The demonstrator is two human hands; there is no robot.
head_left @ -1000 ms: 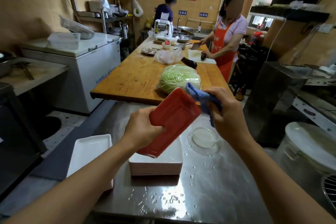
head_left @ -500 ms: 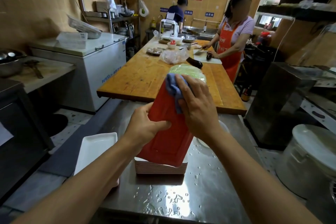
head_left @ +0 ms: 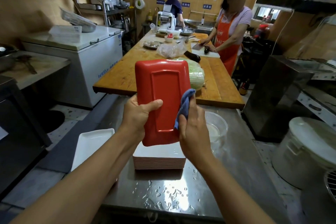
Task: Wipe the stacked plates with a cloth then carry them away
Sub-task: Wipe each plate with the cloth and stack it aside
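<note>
**Red plate held upright for wiping, stack waiting beneath**

The person is holding a red plate (head_left: 162, 102) up on end over the steel counter (head_left: 181, 192), its underside facing the camera and its long axis running nearly vertical, tipped a little to the left at the top. The left hand (head_left: 139, 116) is gripping the plate's lower left edge — thumb curled across the back, fingers hidden behind it. The right hand (head_left: 193, 126) is closing around a blue cloth (head_left: 183, 107), bunching it against the plate's lower right edge; how much of the cloth is reaching round to the front face cannot be told.

Directly below the raised plate, the stack of plates (head_left: 159, 160) is sitting near the middle of the counter, white top face up, long axis running left to right — crosswise to the plate in the air. A single white plate (head_left: 91, 147) is lying at the counter's left edge, just beside the left forearm. A clear bowl (head_left: 216, 128) is standing to the right of the stack, behind the right hand, and water drops are beading on the counter toward its near edge.

Judging from this, wiping is under way and carrying has not begun. The stack lies straight under both hands, about equally near each, so setting the plate down would mean turning its long axis flat and sideways.
</note>
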